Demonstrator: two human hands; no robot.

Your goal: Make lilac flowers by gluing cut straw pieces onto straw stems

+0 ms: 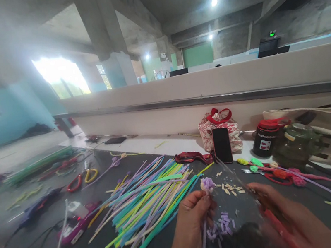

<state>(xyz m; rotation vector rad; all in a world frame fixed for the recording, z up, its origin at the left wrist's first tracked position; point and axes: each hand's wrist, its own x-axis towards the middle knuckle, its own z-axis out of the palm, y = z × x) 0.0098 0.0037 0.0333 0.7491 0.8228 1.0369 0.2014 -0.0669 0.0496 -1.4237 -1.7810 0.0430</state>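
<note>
My left hand (pixel 192 216) is closed in a pinch just under a small purple and cream flower (pixel 208 185) that looks made of fuzzy pipe cleaner. Its pale purple stem (pixel 204 243) runs down past my fingers. My right hand (pixel 295 212) grips red-handled scissors (pixel 277 223), blurred by motion, with a thin blade reaching up and left. The blades are apart from the flower. Cream clippings (pixel 230 189) lie between the hands, and purple clippings (pixel 224 225) sit below the flower. A heap of coloured pipe cleaners (pixel 152 201) spreads left of my left hand.
A phone (pixel 222 145) leans upright against a patterned bag (pixel 204 130) at the back. A black bottle (pixel 265 141) and a glass jar (pixel 297 145) stand right. Other scissors (pixel 74 183), a purple-pink device (pixel 78 228) and a cabled glue gun (pixel 42 205) lie left.
</note>
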